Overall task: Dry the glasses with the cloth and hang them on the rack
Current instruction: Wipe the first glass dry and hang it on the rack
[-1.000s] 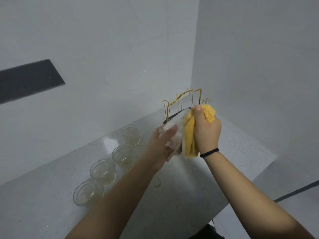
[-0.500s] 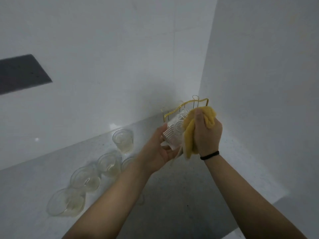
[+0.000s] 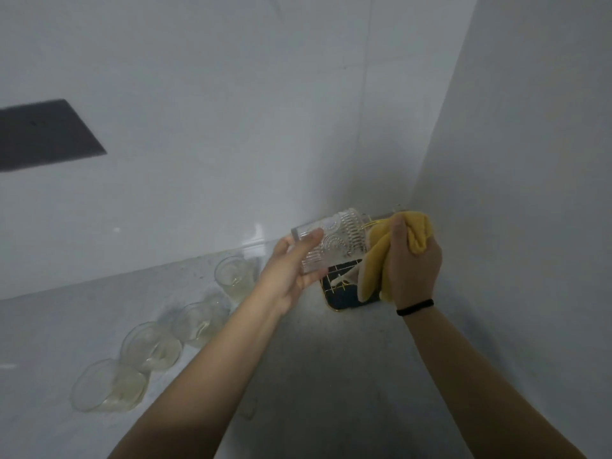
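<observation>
My left hand (image 3: 291, 273) holds a clear patterned glass (image 3: 334, 241) on its side, above the counter. Just to its right, my right hand (image 3: 412, 263) grips a bunched yellow cloth (image 3: 376, 260) whose upper end sits at the mouth of the glass. The gold wire rack (image 3: 344, 293) with its dark base stands in the corner behind and below both hands, mostly hidden by them. Several more clear glasses stand upright in a row on the counter to the left, among them one nearest the rack (image 3: 233, 276) and one nearest me (image 3: 106, 385).
The grey speckled counter (image 3: 331, 376) runs into a corner of two white walls. A dark rectangular panel (image 3: 43, 134) is set in the left wall. The counter's front edge drops away at lower right.
The view has swung up and left. My left hand has turned the glass more level and its grip has shifted toward the base. The cloth stays at the glass mouth.
</observation>
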`<act>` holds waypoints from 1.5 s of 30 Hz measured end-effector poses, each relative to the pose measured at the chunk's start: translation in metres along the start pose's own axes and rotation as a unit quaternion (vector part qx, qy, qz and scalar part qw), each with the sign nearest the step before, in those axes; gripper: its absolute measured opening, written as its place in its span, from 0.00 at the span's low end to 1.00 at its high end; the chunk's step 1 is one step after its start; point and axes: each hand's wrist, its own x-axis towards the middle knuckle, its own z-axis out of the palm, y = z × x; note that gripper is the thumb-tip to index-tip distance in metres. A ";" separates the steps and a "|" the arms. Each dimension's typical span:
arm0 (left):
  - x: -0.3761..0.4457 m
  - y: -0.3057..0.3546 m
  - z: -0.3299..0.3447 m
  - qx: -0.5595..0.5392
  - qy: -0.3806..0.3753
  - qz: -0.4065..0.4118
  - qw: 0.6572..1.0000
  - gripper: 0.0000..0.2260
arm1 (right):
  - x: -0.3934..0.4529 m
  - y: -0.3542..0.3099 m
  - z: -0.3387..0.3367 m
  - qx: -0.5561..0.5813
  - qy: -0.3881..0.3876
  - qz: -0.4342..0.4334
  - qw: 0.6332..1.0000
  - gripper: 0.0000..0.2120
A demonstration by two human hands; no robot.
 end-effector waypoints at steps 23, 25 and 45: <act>0.151 -0.003 0.015 0.599 0.022 0.187 0.778 0.33 | 0.036 0.039 0.031 0.011 -0.047 0.096 0.994 0.17; 0.158 -0.012 0.012 0.597 0.016 0.181 0.782 0.32 | 0.038 0.041 0.030 0.011 -0.045 0.108 0.993 0.16; 0.180 -0.029 0.007 0.465 0.062 0.146 0.871 0.07 | 0.040 0.054 0.031 0.000 -0.050 0.139 0.989 0.17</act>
